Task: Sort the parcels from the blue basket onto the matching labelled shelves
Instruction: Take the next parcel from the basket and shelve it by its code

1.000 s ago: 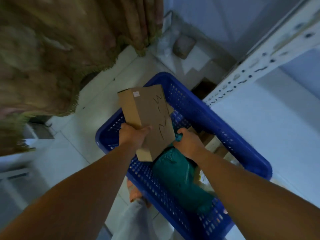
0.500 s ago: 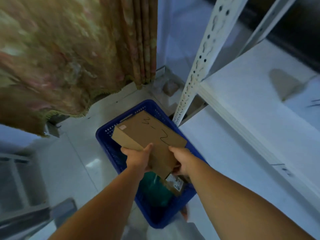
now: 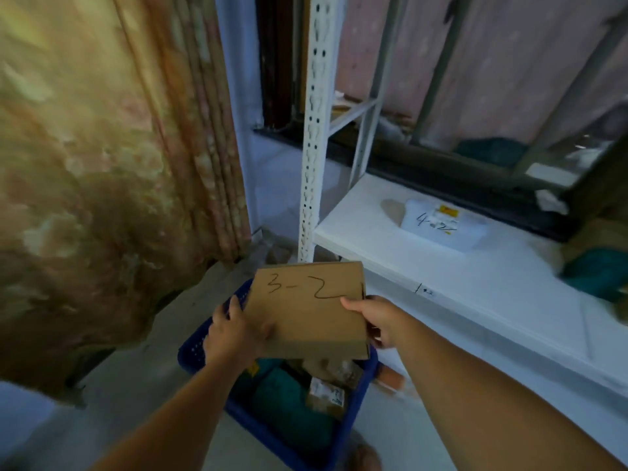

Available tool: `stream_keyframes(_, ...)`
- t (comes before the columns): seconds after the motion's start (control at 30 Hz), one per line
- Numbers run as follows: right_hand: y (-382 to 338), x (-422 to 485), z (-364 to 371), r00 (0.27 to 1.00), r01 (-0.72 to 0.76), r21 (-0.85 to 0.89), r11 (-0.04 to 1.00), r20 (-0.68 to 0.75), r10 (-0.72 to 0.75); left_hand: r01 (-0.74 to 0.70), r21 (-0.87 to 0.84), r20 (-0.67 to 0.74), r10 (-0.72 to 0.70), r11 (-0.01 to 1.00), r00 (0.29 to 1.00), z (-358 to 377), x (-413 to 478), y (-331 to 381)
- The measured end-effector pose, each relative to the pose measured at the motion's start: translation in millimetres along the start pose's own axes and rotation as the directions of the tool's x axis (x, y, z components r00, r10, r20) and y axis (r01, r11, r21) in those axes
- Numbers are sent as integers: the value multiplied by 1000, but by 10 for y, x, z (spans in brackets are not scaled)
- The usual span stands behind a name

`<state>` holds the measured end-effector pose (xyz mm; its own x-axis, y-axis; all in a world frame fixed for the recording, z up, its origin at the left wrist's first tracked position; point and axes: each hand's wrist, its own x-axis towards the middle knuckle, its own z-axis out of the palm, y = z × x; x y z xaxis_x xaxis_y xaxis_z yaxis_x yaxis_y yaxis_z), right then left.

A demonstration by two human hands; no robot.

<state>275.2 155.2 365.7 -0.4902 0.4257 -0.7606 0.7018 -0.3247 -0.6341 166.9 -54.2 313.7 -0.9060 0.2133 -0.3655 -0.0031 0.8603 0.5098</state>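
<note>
A brown cardboard box (image 3: 306, 314) with "3-2" handwritten on top is held level above the blue basket (image 3: 197, 351). My left hand (image 3: 234, 331) grips its left edge, thumb on top. My right hand (image 3: 377, 317) grips its right edge. Inside the basket lie a teal soft parcel (image 3: 289, 402) and small cardboard parcels (image 3: 326, 396). A white shelf board (image 3: 475, 287) runs to the right, with a small label (image 3: 426, 292) on its front edge. On it rests a white bag parcel (image 3: 441, 229) marked "4-2".
A perforated white shelf post (image 3: 311, 130) rises just behind the box. A patterned curtain (image 3: 102, 164) hangs at the left. A teal parcel (image 3: 598, 273) lies at the shelf's right end. A dark window ledge (image 3: 441, 178) runs behind the shelf.
The box has come up out of the basket and turned level with its "3-2" mark facing me. My view has swung up from the basket toward the shelf.
</note>
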Motion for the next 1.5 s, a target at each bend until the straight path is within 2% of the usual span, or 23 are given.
stream_keyframes(0.1,-67,-432,-246,993,100,37,994,-63,-97,-165,-81,144,175,983,974,-313,-171,275)
stream_keyframes(0.2,-120,-842,-528,976,182,75,981,-135,-171,-356,-227,256,408,906,876,-549,-413,647)
stream_keyframes(0.3,-164,-1138,-848,938,249,97,964,-273,-215,-520,-101,359,518,848,776,-595,-669,1036)
stream_keyframes(0.43,-143,-1047,-1450,845,321,-26,947,-443,-299,-646,28,363,594,763,718,-609,-947,1576)
stream_keyframes(0.53,-160,-1263,-1796,790,323,-97,941,-520,-325,-735,-103,379,709,671,594,-631,-1134,1905)
stream_keyframes(0.57,-203,-1532,-1796,759,336,-128,933,-549,-349,-736,-149,372,727,660,577,-644,-1207,2013)
stream_keyframes(0.73,-269,-2162,-2027,606,406,-243,881,-650,-459,-783,-147,255,788,605,560,-717,-1570,2488)
stream_keyframes(0.83,-311,-2404,-2055,487,415,-375,829,-678,-551,-774,-86,162,776,627,610,-782,-1753,2685)
stream_keyframes(0.97,-434,-2655,-2032,287,511,-512,690,-655,-699,-764,-162,26,776,625,630,-914,-1813,2837)
stream_keyframes(1.07,-578,-2775,-1978,165,549,-575,606,-637,-753,-752,-183,-50,758,634,651,-1069,-1852,2956)
stream_keyframes(1.17,-770,-2843,-1956,50,474,-694,542,-594,-803,-788,-166,-162,771,593,615,-1268,-1872,3067)
stream_keyframes(1.23,-922,-2877,-1974,5,412,-763,498,-544,-839,-804,-130,-222,773,580,594,-1393,-1799,3143)
stream_keyframes(1.33,-1169,-2922,-2030,-10,475,-732,488,-559,-829,-846,-81,-294,799,526,525,-1557,-1707,3310)
stream_keyframes(1.5,-1621,-2981,-2197,-109,549,-723,420,-559,-822,-901,-113,-444,790,419,423,-1802,-1751,3743)
